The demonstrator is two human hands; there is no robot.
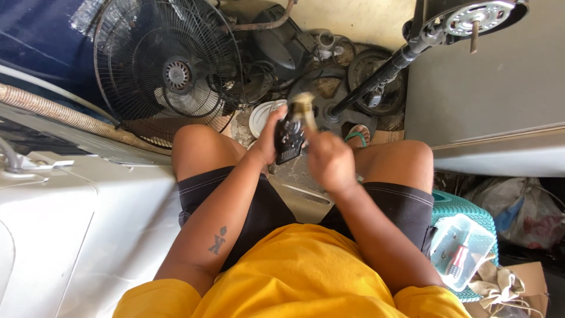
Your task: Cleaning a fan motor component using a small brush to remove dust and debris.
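Black motor part point(289, 138) clamped in left hand point(269, 140) fingers – right hand point(329, 160) fist closed beside it – fan grille point(168, 70) near.

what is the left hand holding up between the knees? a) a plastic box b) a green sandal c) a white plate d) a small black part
d, the left hand is wrapped around a small black part held between the knees, while the right hand works on its top end with a tan piece.
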